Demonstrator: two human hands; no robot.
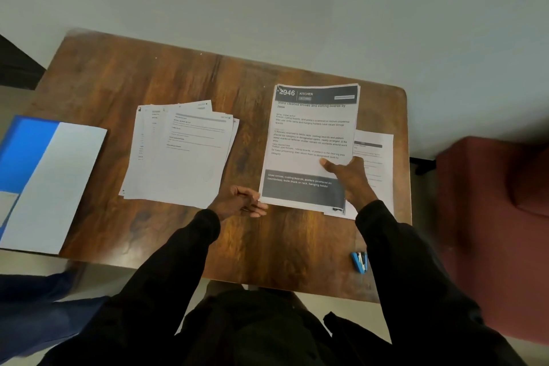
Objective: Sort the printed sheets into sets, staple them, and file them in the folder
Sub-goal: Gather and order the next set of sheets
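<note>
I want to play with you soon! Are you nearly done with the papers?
Not nearly. Done: white paper already lies in the open blue folder. In hand: the right hand pinches the KITCHEN set, the left hand at its corner; whether it is stapled, I cannot tell. Left: the fanned pile and the sheet on the right await sorting, and the blue stapler lies untouched.

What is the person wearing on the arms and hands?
The left sleeve and right sleeve are long, plain and black, reaching the wrists. The left hand and right hand are bare: no gloves, watch or ring visible.
</note>
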